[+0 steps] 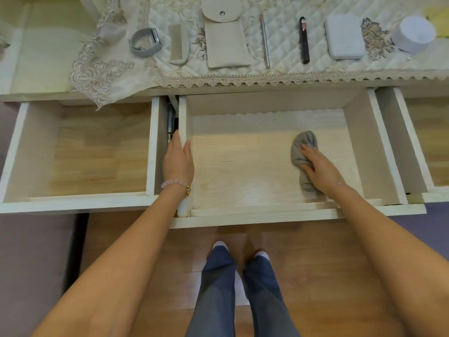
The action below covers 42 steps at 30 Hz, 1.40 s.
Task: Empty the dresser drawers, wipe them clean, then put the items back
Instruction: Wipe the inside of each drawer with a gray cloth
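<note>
The middle drawer (243, 166) is pulled out, and nothing lies in it but a grey cloth (303, 154) on its wooden bottom at the right. My right hand (318, 166) presses on the cloth and grips it. My left hand (178, 161) clasps the drawer's left side wall, thumb inside. The left drawer (80, 152) stands open with a bare bottom. The right drawer (427, 142) is open too and only partly in view. On the lace-edged dresser top lie a watch (145, 42), a comb (177, 45), a beige pouch (226, 37), a metal pen (264, 40), a black tube (304, 40), a white box (345, 37) and a white jar (414, 32).
A lace runner (97, 76) hangs over the dresser's front edge above the left drawer. My legs in blue trousers (240, 288) stand on the wooden floor just before the middle drawer. A dark upright edge (77, 239) runs below the left drawer.
</note>
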Motion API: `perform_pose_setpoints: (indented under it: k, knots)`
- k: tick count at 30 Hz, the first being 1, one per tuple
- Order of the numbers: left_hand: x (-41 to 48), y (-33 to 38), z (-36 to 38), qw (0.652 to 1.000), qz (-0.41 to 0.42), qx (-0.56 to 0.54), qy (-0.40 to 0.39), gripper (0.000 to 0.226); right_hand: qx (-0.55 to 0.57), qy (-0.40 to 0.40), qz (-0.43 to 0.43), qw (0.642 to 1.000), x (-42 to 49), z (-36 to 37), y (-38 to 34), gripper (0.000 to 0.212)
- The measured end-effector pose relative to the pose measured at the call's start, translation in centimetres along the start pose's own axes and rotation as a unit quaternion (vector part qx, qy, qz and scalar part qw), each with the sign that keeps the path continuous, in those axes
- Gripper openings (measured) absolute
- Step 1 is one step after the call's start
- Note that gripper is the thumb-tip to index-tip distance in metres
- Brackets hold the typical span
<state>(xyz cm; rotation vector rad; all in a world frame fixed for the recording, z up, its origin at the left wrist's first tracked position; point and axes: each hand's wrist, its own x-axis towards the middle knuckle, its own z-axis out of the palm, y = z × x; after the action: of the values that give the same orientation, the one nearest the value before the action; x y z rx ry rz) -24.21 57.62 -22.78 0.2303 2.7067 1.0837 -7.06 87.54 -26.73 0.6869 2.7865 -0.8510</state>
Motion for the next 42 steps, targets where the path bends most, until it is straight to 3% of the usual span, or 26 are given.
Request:
perform_pose_setpoints:
  k: [5,11,21,27,31,37,42]
  knots:
    - [-1.6,0.7,-0.1,1.000,-0.027,0.015,0.000,0.047,-0.022,0.001,0.146,0.989,-1.8,-3.4,4.8,0.049]
    - [-2.2,1.2,-0.1,0.999,-0.049,-0.008,0.002,0.047,-0.022,-0.038,0.142,0.989,-2.2,-3.9,5.3,0.054]
    - [-2.4,1.6,-0.3,0.999,-0.044,-0.009,0.010,0.045,-0.029,-0.146,-0.010,0.989,-2.1,-0.5,-3.2,0.052]
    - [-2.3,1.2,-0.3,1.000,-0.029,-0.005,0.008,0.046,-0.053,-0.227,-0.174,0.957,-0.5,5.5,-11.6,0.047]
    - [-2.0,0.9,-0.3,1.000,-0.023,0.005,0.002,0.046,-0.014,-0.290,-0.229,0.929,0.1,8.5,-16.6,0.048]
    - [-2.0,1.1,-0.5,1.000,-0.021,0.007,-0.003,0.046,-0.042,-0.363,-0.268,0.891,1.2,8.9,-16.2,0.044]
    - [-2.0,0.8,-0.5,1.000,-0.023,0.006,-0.002,0.046,-0.027,-0.354,-0.293,0.888,0.9,8.3,-14.4,0.039]
